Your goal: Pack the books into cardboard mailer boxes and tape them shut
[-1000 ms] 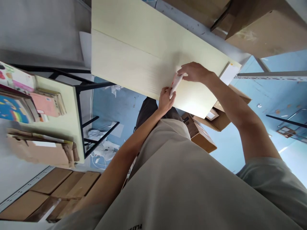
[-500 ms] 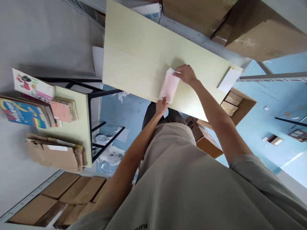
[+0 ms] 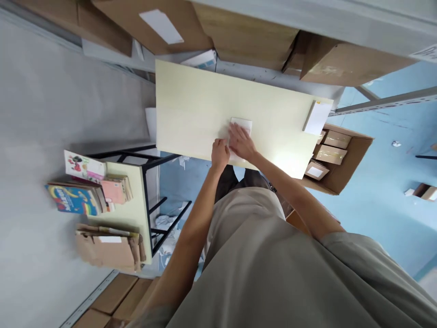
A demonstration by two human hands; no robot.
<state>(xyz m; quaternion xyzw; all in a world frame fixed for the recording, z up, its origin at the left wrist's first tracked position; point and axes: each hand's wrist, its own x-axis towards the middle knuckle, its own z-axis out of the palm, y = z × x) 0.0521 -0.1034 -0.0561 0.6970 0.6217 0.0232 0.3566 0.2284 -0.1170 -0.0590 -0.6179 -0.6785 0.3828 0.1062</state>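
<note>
A flat, white and pinkish packet (image 3: 243, 122) lies on the pale yellow tabletop (image 3: 191, 109), partly covered by my hands. Across its middle rests my right hand (image 3: 241, 142), palm down with the fingers stretched out. At the packet's left edge is my left hand (image 3: 220, 154), its fingers curled and pinched together on what appears to be that edge. The near part of the packet is mostly hidden under my right hand.
On the table's right end lies a white flat box (image 3: 317, 117). Beside it stands an open carton (image 3: 353, 166) with small boxes inside. Books (image 3: 77, 198) and folded cardboard (image 3: 109, 250) sit on a side table at left. Large cartons (image 3: 246, 36) line the shelf behind.
The packet, earlier held tilted between both hands, now lies flat on the table. My right hand has moved from its far edge to flat on top; my left hand has shifted to its left side.
</note>
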